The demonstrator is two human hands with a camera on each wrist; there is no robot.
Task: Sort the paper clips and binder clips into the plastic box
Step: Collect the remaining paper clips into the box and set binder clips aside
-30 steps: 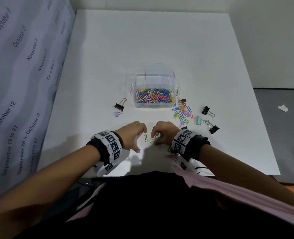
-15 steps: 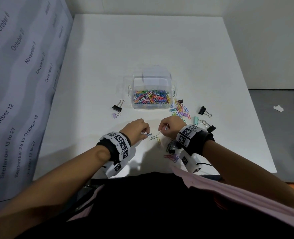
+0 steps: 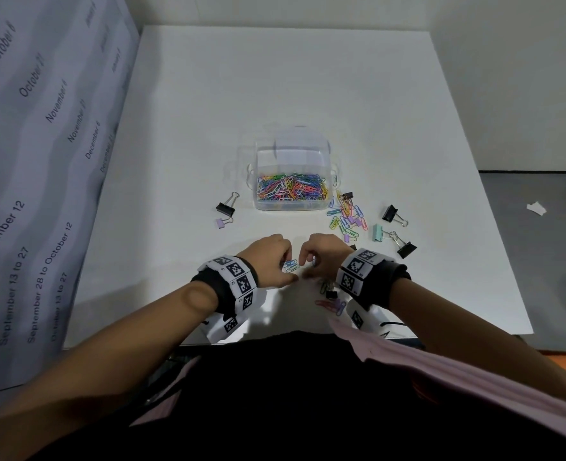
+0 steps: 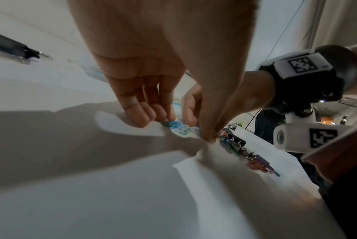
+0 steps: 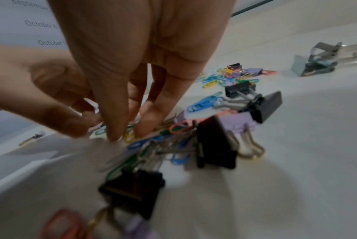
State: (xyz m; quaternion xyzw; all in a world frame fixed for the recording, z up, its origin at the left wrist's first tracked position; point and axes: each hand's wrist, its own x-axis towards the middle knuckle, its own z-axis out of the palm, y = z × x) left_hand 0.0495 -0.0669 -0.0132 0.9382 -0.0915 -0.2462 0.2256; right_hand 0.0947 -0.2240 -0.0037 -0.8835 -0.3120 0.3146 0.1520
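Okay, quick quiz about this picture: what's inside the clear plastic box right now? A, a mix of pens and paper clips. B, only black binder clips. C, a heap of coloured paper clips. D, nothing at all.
C: the head view shows the plastic box holding a heap of coloured paper clips, while the black binder clip and the others lie outside it on the table.

The head view looks forward and down from above onto the white counter [image 3: 308, 94], wide enough to take in both forearms. Each wrist view sits very close and low over the counter, looking along its own fingers [image 4: 140, 113]. All three share the small patch of counter where the two hands meet.
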